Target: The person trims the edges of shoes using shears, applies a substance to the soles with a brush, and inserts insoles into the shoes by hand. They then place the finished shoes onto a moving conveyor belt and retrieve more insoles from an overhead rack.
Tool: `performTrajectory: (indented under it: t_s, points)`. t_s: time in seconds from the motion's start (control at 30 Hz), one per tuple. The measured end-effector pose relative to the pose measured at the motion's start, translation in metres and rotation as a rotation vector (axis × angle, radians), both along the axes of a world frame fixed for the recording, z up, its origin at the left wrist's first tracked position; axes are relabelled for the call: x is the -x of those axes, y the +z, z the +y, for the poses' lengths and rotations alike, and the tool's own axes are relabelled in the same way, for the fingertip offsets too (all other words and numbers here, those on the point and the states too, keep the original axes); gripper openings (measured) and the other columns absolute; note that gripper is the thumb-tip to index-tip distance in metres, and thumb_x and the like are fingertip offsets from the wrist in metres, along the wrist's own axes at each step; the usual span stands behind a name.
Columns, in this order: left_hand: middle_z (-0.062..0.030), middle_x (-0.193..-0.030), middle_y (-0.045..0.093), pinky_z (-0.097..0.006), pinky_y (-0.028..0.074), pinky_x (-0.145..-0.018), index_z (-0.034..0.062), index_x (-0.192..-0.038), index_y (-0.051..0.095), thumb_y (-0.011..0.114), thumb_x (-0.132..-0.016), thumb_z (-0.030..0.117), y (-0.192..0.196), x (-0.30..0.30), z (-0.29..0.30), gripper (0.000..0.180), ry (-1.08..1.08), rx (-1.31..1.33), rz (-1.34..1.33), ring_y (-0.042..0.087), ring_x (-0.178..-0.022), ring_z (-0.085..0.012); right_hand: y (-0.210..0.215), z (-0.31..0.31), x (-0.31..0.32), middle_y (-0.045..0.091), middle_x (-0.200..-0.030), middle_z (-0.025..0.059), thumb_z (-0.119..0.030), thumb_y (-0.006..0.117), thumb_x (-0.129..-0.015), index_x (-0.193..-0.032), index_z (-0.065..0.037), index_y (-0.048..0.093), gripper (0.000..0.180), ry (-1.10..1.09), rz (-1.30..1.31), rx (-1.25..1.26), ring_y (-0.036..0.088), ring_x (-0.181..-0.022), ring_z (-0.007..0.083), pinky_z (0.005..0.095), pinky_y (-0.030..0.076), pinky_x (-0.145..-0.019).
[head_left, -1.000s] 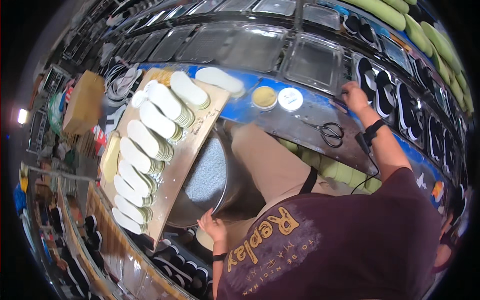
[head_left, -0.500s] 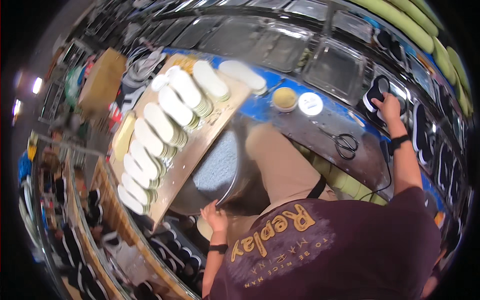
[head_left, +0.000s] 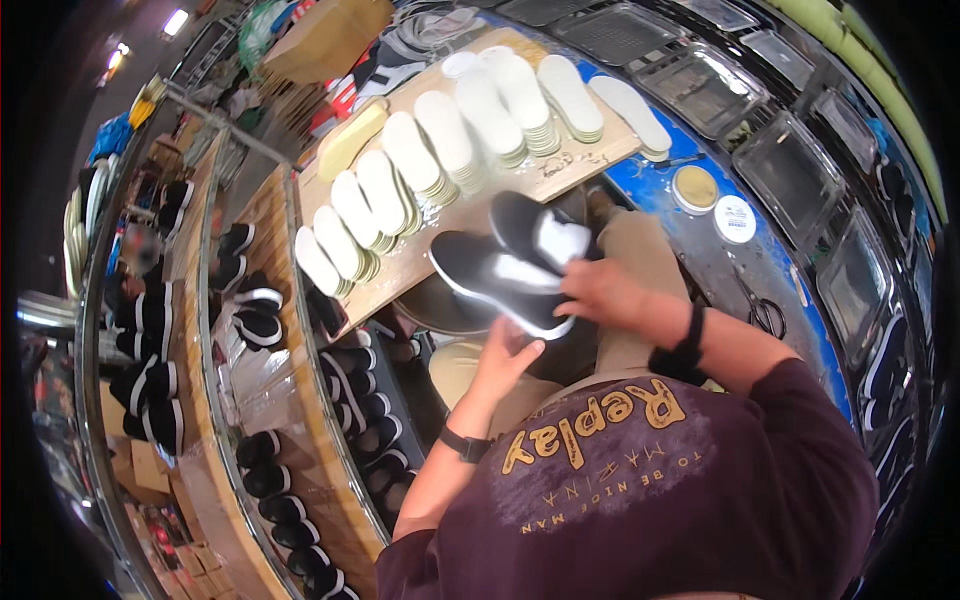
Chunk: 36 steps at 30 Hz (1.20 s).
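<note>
Grasps two black shoes (head_left: 470,260) by the heels with right hand (head_left: 608,292), pointing toes toward wooden board (head_left: 605,152). Touches nearer one near heel with left hand (head_left: 503,360); cannot tell whether gripping.

Black scissors (head_left: 757,300) lay on the blue-edged surface (head_left: 712,262) near a round white lid (head_left: 735,219); a brown cardboard box (head_left: 328,38) sat at upper left; pale green rolls (head_left: 840,38) lined the upper right; a bright lamp (head_left: 175,22) shone.

Hands (head_left: 615,298) at two black shoes (head_left: 468,262), near insole stacks (head_left: 443,130).
</note>
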State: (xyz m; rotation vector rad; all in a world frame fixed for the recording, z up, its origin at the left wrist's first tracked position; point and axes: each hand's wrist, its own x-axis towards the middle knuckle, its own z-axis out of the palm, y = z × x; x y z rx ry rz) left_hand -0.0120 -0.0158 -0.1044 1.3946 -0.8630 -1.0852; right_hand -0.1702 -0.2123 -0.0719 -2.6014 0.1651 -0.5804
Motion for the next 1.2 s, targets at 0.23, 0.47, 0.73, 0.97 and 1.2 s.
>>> performTrajectory:
  t_s: [0.23, 0.47, 0.73, 0.97, 1.2]
  points:
    - [-0.0117, -0.122, 0.054, -0.04, 0.056, -0.089, 0.0014, -0.131, 0.037, 0.051, -0.078, -0.011, 0.017, -0.024, 0.044, 0.056, 0.329, -0.077, 0.188, 0.059, -0.109, -0.0254, -0.02, 0.049, -0.053, 0.059, -0.094, 0.012, -0.014, 0.067, -0.079, -0.124, -0.013, 0.05, 0.047, 0.231, 0.125, -0.176, 0.063, -0.081, 0.0336, 0.0424, 0.052, -0.073]
    - [-0.0122, -0.132, 0.049, -0.043, 0.055, -0.091, 0.0057, -0.141, 0.03, 0.057, -0.082, 0.0, 0.064, -0.015, 0.022, 0.064, 0.102, -0.035, 0.425, 0.056, -0.117, -0.0271, 0.018, 0.007, 0.01, 0.064, -0.097, 0.0099, -0.001, 0.065, -0.081, -0.133, -0.014, 0.049, 0.056, -0.049, 0.092, -0.442, 0.063, -0.078, 0.0235, 0.0339, 0.051, -0.07]
    - [-0.0107, -0.129, 0.054, -0.048, 0.048, -0.09, 0.0057, -0.124, 0.046, 0.05, -0.092, 0.004, -0.019, 0.019, -0.071, 0.033, 0.177, -0.127, 0.832, 0.056, -0.111, -0.0301, 0.047, -0.024, 0.086, 0.066, -0.085, 0.0128, -0.006, 0.065, -0.082, -0.103, -0.005, 0.067, 0.021, -0.432, 0.027, -0.246, 0.065, -0.072, 0.0264, 0.0334, 0.051, -0.066]
    - [-0.0133, -0.109, 0.06, -0.039, 0.054, -0.089, -0.0056, -0.105, 0.055, 0.051, -0.091, -0.001, 0.013, 0.019, -0.033, 0.016, 0.245, -0.339, 0.712, 0.063, -0.093, -0.025, 0.001, -0.066, 0.246, 0.066, -0.081, 0.02, -0.008, 0.064, -0.08, -0.084, -0.001, 0.066, 0.009, -0.859, 0.475, -0.088, 0.064, -0.077, 0.0386, 0.0407, 0.051, -0.068]
    - [-0.0209, -0.068, 0.062, -0.044, 0.051, -0.074, -0.0061, -0.088, 0.066, 0.064, -0.087, 0.037, 0.023, -0.043, -0.081, 0.043, 0.092, -0.252, -0.859, 0.064, -0.074, -0.0377, -0.059, -0.057, 0.337, 0.067, -0.081, 0.0223, -0.009, 0.073, -0.066, -0.084, 0.001, 0.065, 0.022, -1.079, 1.063, -0.408, 0.066, -0.085, 0.0383, 0.0434, 0.052, -0.079]
